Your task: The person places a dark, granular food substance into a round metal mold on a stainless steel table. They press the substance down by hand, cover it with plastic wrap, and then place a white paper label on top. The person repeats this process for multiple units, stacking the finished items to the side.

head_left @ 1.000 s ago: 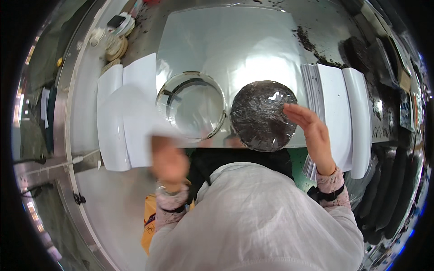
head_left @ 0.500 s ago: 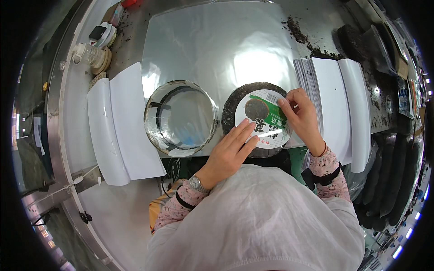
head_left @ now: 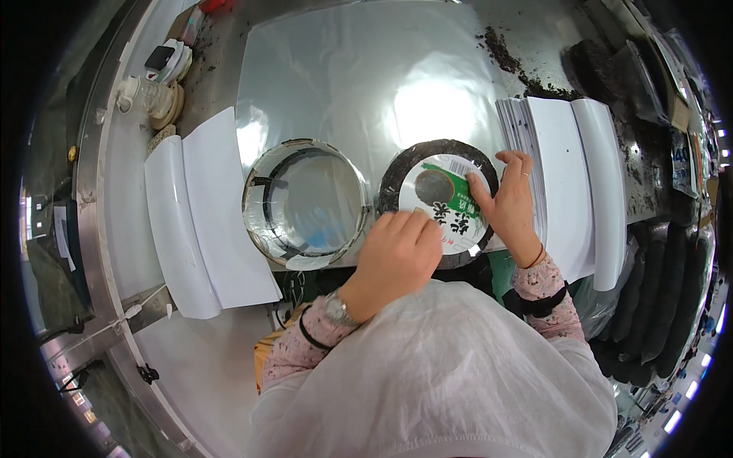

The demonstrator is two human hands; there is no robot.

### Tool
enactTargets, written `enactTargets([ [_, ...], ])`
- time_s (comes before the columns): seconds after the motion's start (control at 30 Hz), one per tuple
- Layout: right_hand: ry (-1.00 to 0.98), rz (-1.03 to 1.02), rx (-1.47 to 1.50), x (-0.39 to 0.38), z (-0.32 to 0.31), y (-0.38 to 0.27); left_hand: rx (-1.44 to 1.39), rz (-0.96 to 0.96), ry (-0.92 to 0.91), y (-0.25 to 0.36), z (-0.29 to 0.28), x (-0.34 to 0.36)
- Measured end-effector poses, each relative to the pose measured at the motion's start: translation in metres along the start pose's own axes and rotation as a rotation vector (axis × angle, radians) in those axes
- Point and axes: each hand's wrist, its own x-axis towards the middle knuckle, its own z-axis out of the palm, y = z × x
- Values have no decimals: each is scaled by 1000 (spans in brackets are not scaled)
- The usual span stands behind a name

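Before me lies a round, dark disc that looks like dried seaweed [head_left: 392, 169], with a round white and green label [head_left: 463, 188] on top. My left hand [head_left: 401, 256] covers the lower left of the disc, fingers curled in; their tips are hidden, so I cannot tell whether they grip anything. At the right rim my right hand [head_left: 510, 202] is open, thumb on the label's edge, the fingers apart from it near the paper stack. Just left of the disc stands a clear ring-shaped mould [head_left: 359, 172] with dark tape on it.
Smooth metal sheeting [head_left: 328, 76] covers the bench. White paper stacks stand on the right [head_left: 561, 183] and left [head_left: 217, 206]. Dark crumbs [head_left: 500, 53] lie at the back right. A clear jar [head_left: 153, 99] sits at the far left; bagged dark rolls [head_left: 649, 298] are stacked at right.
My left hand's fingers, stretched flat over the label before, are now curled at its lower left. My right hand's fingers have opened away from the label's edge, and the thumb stays there.
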Motion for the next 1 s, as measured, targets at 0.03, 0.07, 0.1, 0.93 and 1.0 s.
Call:
enactTargets([
  [0.03, -20, -28, 23, -1, 4, 5, 9, -2, 20, -1, 5, 11],
  [0.07, -38, -51, 44, -2, 9, 12, -76, -10, 43, 1, 5, 37],
  [0.1, -51, -72, 65, -5, 12, 16, -16, -48, 67, -7, 12, 44],
  [0.93, -199, 228, 1343, 401, -13, -73, -470, 59, 153, 5, -1, -5],
  [1.0, -516, -43, 1335, 360, 31, -128, -490, -15, 116, -4, -5, -14],
])
